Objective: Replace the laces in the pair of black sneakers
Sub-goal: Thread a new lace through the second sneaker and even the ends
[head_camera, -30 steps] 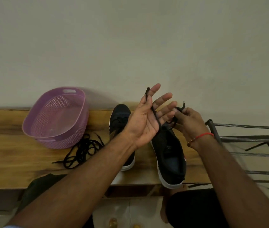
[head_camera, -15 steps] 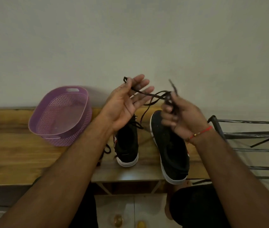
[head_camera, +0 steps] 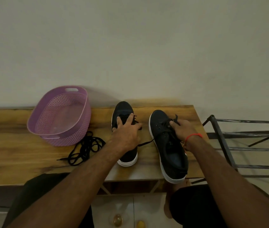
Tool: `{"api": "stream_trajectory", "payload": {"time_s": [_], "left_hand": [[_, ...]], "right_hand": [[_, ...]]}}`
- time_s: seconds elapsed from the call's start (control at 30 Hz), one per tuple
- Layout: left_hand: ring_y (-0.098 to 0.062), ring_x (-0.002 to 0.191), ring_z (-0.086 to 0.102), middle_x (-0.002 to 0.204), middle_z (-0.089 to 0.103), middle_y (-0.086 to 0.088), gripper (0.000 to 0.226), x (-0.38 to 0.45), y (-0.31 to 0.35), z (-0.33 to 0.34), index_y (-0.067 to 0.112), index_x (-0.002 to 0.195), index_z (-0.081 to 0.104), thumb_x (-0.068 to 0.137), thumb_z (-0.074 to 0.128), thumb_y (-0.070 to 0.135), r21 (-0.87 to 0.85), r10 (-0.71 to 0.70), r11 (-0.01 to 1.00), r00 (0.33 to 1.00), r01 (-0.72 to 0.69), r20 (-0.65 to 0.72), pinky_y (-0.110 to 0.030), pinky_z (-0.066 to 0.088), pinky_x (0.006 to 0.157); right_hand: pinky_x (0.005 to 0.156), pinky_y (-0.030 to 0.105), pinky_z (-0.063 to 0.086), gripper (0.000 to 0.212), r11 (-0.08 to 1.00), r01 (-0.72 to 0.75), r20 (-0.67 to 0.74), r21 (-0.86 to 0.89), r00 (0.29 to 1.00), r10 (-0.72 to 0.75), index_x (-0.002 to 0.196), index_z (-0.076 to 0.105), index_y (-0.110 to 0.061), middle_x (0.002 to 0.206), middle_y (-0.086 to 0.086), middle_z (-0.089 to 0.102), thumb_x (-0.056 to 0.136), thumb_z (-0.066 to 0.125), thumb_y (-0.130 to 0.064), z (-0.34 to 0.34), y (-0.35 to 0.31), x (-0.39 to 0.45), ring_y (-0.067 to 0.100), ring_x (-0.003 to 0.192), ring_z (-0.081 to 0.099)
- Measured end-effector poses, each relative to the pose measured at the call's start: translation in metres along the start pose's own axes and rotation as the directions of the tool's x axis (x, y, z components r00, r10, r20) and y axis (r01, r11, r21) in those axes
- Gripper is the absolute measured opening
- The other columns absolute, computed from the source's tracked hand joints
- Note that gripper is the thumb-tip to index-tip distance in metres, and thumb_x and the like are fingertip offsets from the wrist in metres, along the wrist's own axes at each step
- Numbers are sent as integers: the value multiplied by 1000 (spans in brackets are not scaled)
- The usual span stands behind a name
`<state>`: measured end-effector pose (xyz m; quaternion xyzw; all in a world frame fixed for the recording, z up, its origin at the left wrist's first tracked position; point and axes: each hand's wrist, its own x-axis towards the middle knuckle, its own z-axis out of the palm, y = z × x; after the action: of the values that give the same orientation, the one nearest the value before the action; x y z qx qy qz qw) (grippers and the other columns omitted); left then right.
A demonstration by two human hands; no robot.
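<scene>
Risk, as I judge it: pulling w/ uneven tension could drag the lace (head_camera: 144,143) end back out of an eyelet, or tip the right sneaker (head_camera: 166,142) off the desk (head_camera: 15,155) edge, since its heel overhangs. Right hand (head_camera: 182,129) pinches lace at that shoe's tongue, fingers curled. Left hand (head_camera: 127,134) lies fingers spread over the left sneaker (head_camera: 122,109), touching its laces; grip there can't be told. Further left of it: spare laces (head_camera: 84,148), then purple basket (head_camera: 60,116).

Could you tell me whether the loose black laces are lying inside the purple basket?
No, the loose black laces lie on the wooden table just in front of the purple basket.
</scene>
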<state>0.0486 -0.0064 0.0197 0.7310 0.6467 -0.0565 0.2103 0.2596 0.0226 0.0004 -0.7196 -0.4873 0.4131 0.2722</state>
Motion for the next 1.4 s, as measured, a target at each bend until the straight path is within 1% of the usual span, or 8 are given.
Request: {"api": "stream_trajectory", "payload": {"time_s": [0.23, 0.5, 0.63, 0.73, 0.87, 1.0, 1.2, 1.4], "left_hand": [[-45, 143, 25, 168, 4, 2, 64, -13, -24, 1, 28, 153, 38, 94, 64, 34, 107, -49, 993, 998, 45, 32, -55, 41, 111], [-43, 141, 32, 168, 0, 3, 70, -45, -68, 0, 32, 155, 31, 94, 64, 40, 145, -130, 982, 990, 120, 56, -54, 42, 111], [-45, 146, 23, 169, -6, 3, 71, -57, -73, -2, 34, 156, 28, 95, 62, 46, 160, -168, 974, 985, 159, 47, -58, 38, 113], [-44, 152, 3, 169, -9, 1, 71, -60, -59, -7, 35, 159, 18, 98, 53, 49, 176, -67, 980, 991, 88, -120, -62, 20, 120], [-30, 152, 17, 163, 27, 6, 79, -47, -28, -12, 39, 158, 17, 93, 61, 45, -233, 166, 948, 962, -216, -215, -58, 16, 121], [-3, 97, 65, 104, 70, 12, 85, -41, -5, -11, 34, 159, 20, 92, 72, 36, -582, 131, 763, 949, -282, -288, -22, 49, 90], [-12, 72, 71, 88, 68, 2, 51, -40, -11, -31, 28, 150, 42, 102, 58, 23, -783, 100, 598, 985, -173, -142, -26, 56, 76], [-8, 54, 43, 76, 62, 7, 17, -42, -47, -43, 26, 113, 72, 100, 62, 20, -798, 47, 594, 995, -99, -88, -23, 42, 49]], "right_hand": [[90, 44, 56, 17, 974, -34, 7, 223, 999, 33, 99, 72, -10, 97, 12, 72, 100, 58, -19, 23, -2, -9, 30, 96, 68], [85, 46, 59, 13, 884, -148, 108, 444, 988, 111, 88, 73, -11, 95, 15, 74, 96, 64, -17, 68, -11, -34, 31, 89, 71], [66, 27, 50, 15, 880, -80, 114, 468, 993, 30, 88, 72, -14, 85, 2, 72, 98, 62, -19, 82, -21, -45, 17, 78, 67], [68, 29, 53, 14, 875, 29, 99, 483, 991, -87, 89, 73, -15, 84, 4, 74, 97, 63, -21, 83, -36, -47, 19, 80, 70], [71, 30, 59, 22, 515, -159, 278, 842, 947, -163, 110, 68, 3, 77, 7, 66, 97, 60, -14, 72, -57, -45, 18, 76, 64], [73, 44, 61, 20, 203, -277, 316, 939, 927, -200, 107, 65, 3, 67, 6, 59, 99, 56, -13, 48, -66, -32, 21, 70, 66], [80, 44, 58, 21, -3, -162, 160, 987, 979, -125, 97, 64, 3, 63, 7, 56, 101, 53, -14, 18, -69, -11, 21, 67, 68], [70, 46, 62, 24, -128, -80, 63, 989, 990, -129, 92, 62, 7, 63, 10, 52, 103, 50, -12, -12, -75, -4, 20, 56, 65]]}}
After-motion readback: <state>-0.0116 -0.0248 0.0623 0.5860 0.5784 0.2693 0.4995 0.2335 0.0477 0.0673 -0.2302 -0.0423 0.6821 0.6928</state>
